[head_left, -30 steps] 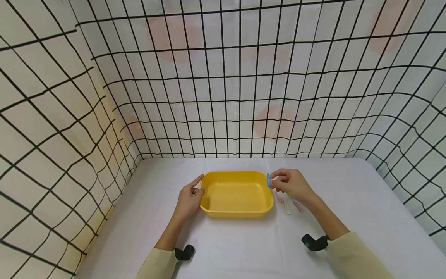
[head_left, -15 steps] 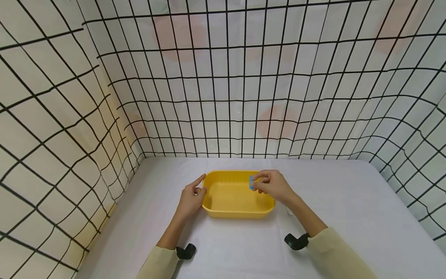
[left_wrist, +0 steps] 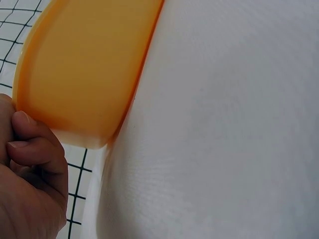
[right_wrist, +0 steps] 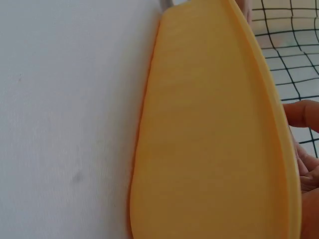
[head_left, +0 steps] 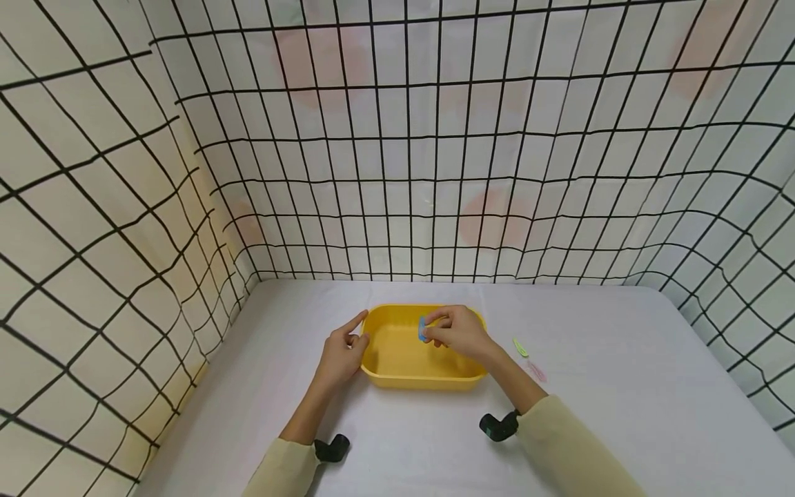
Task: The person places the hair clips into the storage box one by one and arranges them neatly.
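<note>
A yellow plastic tub (head_left: 410,382) stands on the white table. My left hand (head_left: 340,353) holds its left end, with thumb at the rim and index finger along the outside; curled fingers (left_wrist: 40,149) show beside the tub's corner in the left wrist view. My right hand (head_left: 459,330) is over the tub, pinching a small blue hair clip (head_left: 422,329) between thumb and fingertips. In the right wrist view the tub's wall (right_wrist: 204,129) hides the clip and most of that hand.
Right of the tub lie a green hair clip (head_left: 520,348) and a pink one (head_left: 535,371), near my right forearm. Black grid netting (head_left: 410,179) over white cloth encloses the table's back and sides.
My right hand has carried the blue hair clip leftward, from beyond the tub's right rim to above its middle. The left hand has kept its hold on the tub.
</note>
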The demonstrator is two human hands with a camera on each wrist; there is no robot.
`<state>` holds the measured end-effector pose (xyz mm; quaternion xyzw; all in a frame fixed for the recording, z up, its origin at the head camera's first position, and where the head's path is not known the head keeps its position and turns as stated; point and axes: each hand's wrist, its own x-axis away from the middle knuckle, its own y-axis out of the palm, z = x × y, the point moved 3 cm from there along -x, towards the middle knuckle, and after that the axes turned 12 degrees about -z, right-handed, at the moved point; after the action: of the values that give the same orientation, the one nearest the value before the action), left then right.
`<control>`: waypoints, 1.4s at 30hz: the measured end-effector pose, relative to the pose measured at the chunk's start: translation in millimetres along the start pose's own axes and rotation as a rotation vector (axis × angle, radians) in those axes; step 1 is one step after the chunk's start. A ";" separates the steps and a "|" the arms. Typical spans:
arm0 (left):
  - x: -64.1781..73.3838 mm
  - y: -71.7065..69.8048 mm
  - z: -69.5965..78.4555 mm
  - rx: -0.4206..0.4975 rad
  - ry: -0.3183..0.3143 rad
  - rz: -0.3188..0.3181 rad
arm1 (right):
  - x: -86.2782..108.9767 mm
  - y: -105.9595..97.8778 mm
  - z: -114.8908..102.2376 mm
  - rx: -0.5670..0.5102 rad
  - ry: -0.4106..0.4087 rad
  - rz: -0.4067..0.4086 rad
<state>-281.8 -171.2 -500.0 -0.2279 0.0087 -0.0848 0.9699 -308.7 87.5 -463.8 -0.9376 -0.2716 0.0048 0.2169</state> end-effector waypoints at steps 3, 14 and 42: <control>0.0 0.1 -0.6 -0.001 0.002 0.002 | -4.7 7.7 -2.1 0.000 0.014 -0.001; -0.8 1.3 -2.6 0.015 0.000 -0.002 | -32.5 37.1 -2.6 -0.027 0.048 -0.014; -0.6 -1.0 -1.7 0.015 0.007 -0.001 | -65.6 78.9 -9.0 0.042 0.169 -0.101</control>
<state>-282.7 -172.7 -501.1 -0.2203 0.0115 -0.0861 0.9716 -323.4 -9.5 -495.1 -0.9150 -0.2994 -0.0794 0.2585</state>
